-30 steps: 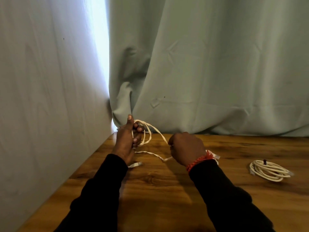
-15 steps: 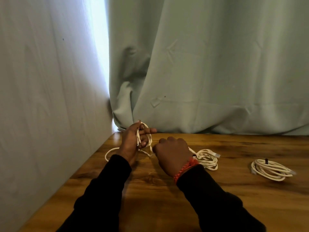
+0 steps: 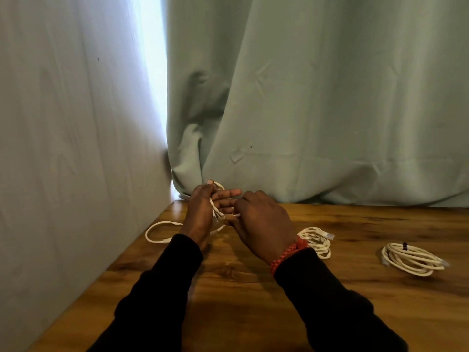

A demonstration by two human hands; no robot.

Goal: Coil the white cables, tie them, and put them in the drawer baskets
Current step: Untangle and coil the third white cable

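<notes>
1. The white braided cable (image 3: 162,231) being coiled looks light, limp and soft; in my judgement it will sag and spring out of its loops unless every turn is pinned, and its woven sheath should give decent friction against skin
2. Best hold, I judge, is across the stacked turns where they cross the palm, with the free run fed a short way from the coil; the plug ends are the only stiff parts and make poor handles
3. The left hand (image 3: 200,214) stands edge-up at about 10 o'clock from the table (image 3: 253,301) centre, fingers stretched toward 3 o'clock, thumb up; several turns of cable wrap round those fingers, a loop showing over the top by the thumb
4. The right hand (image 3: 264,222) sits just at 3 o'clock of the left, its fingers curled inward on the strand beside the left fingertips; the pinch itself is hidden behind its knuckles
5. A slack loop trails on the table toward 9 o'clock of the left hand, its end running back under the wrist
6. A loosely coiled cable (image 3: 318,241) lies just beyond the right wrist at 3 o'clock, and a tied coil (image 3: 412,259) with a dark band lies well apart, further toward 3 o'clock
7. No drawer baskets are in view
</notes>
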